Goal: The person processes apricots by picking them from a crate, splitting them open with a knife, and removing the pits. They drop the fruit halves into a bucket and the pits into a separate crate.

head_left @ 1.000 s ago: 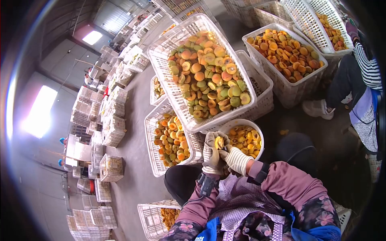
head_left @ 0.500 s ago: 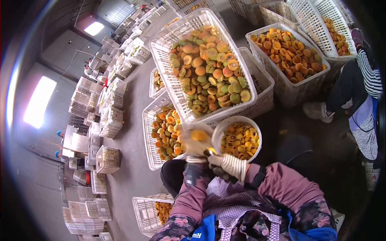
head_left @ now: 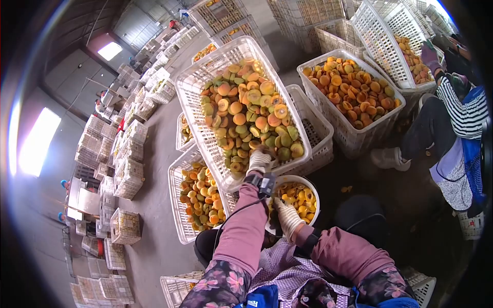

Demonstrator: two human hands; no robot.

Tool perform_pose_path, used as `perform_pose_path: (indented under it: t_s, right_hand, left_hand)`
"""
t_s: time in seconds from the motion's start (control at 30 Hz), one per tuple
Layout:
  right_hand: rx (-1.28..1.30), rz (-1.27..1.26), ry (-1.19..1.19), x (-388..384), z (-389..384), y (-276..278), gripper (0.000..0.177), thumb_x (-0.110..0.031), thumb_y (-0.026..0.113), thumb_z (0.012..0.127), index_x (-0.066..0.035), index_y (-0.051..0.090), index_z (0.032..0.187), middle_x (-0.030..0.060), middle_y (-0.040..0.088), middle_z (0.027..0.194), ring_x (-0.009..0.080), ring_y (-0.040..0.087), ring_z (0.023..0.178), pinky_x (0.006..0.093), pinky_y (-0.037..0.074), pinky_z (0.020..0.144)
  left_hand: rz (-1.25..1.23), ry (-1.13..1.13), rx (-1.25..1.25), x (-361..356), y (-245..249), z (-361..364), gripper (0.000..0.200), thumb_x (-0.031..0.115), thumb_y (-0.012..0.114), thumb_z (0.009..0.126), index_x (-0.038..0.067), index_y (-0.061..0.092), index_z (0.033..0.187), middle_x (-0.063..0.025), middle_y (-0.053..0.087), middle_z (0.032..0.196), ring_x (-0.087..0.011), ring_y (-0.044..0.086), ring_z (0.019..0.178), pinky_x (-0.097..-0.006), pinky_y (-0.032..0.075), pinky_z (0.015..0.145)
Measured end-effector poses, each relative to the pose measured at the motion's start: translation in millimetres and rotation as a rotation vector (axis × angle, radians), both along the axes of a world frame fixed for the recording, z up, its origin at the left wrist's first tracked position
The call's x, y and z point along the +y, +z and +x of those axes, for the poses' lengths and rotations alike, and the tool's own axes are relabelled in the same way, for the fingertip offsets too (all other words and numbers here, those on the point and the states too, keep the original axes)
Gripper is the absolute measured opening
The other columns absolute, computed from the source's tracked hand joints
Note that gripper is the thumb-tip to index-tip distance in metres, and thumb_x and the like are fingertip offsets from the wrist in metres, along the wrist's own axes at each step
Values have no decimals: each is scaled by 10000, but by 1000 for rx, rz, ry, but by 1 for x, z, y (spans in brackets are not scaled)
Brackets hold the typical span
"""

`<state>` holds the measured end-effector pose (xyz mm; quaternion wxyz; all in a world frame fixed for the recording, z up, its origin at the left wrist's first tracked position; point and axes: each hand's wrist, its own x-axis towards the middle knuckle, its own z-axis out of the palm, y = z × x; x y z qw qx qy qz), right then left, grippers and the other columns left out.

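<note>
My left hand (head_left: 261, 160), in a pale glove with dark fingers, reaches into the near end of a tilted white crate (head_left: 186, 105). It touches the halved apricots (head_left: 241, 118), which are green to orange; its fingertips are blurred among them. My right hand (head_left: 287, 218), gloved alike with a pale wrapped palm, is closed at the left side of a round white bucket (head_left: 318, 197). Whatever those fingers hold is hidden. Inside the bucket lie yellow fruit pieces (head_left: 300, 197) with dark spots. A dark device with a cable (head_left: 266, 185) is strapped to my left wrist.
Another crate of apricot halves (head_left: 177, 205) stands at the left, below the tilted one. A fuller crate (head_left: 354, 136) is at the right, near a seated co-worker in a striped sleeve (head_left: 465, 110). Stacked crates (head_left: 221, 18) rise behind. Rows of crates (head_left: 128, 174) line the left.
My left hand has moved up and away from my right hand into the tilted crate. My right hand has lowered slightly beside the bucket. The view has shifted, so the crates appear lower.
</note>
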<state>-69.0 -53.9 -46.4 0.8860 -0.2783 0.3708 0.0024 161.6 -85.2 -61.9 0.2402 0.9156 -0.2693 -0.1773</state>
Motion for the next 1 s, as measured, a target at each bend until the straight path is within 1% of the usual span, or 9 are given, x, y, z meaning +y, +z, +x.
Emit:
perform_pose_path:
  t_s: [0.1,0.17,0.23,0.37,0.4,0.5,0.57,0.73,1.0]
  right_hand:
    - [-149,-902,-109,4,22,-65,352,-355,445,935,-60,566,1084,118,611,865,275,587,807,332,465,765]
    - [-30,-556,1,-19,8,8,373,-325,439,939,-29,547,1139,149,604,989,316,542,983,331,388,914]
    - [-143,-607,-77,-21,5,16,371,-312,457,937,-8,538,1132,143,590,1014,286,538,969,331,401,881]
    - [-240,-732,-92,-10,4,16,374,-279,503,924,18,505,1152,143,589,997,247,534,922,322,407,846]
    - [-225,-746,-41,-11,4,20,409,-305,517,910,3,485,1178,182,607,950,305,570,885,358,439,804]
    - [-124,-1194,239,-14,-15,44,411,-346,470,902,-16,450,1148,281,604,900,441,582,866,476,457,739]
    - [-117,-1298,381,-15,-23,61,396,-332,470,896,-46,425,1167,279,607,868,450,589,820,499,461,709]
    - [-195,-1196,299,-5,-22,32,493,-332,501,896,-44,399,1283,272,604,967,427,583,909,437,462,777]
    - [-108,-1155,479,-10,-24,26,562,-403,445,909,42,410,1250,314,596,942,427,586,930,452,465,788]
  left_hand:
    - [-1112,97,331,32,-14,-14,216,31,474,823,13,503,1036,-18,531,816,-138,539,745,-218,448,727]
    - [-919,7,-292,45,17,-59,207,5,438,862,26,490,1061,-32,541,845,-128,546,765,-201,443,745]
    - [-1441,315,694,63,28,-94,230,159,458,940,34,473,1132,-64,548,1019,-143,551,885,-230,457,788]
    - [-870,-133,-203,86,70,-168,273,167,391,963,-2,462,1165,-136,553,1108,-214,560,1001,-322,464,858]
    - [-964,-42,196,88,75,-169,311,174,378,966,-4,456,1209,-145,560,1116,-221,564,1010,-336,449,880]
    - [-608,-238,-165,102,98,-177,361,263,360,986,-8,466,1200,-143,576,1094,-214,576,986,-327,443,893]
    - [-991,-129,490,110,58,-174,568,481,275,971,7,467,1215,-123,604,1076,-211,581,991,-323,444,907]
    - [-1436,360,1230,104,59,-176,376,349,377,959,29,540,1071,-161,628,1005,-271,587,941,-382,453,899]
    - [-1401,516,1061,98,77,-188,298,349,460,926,69,557,893,-109,627,880,-265,592,817,-396,485,801]
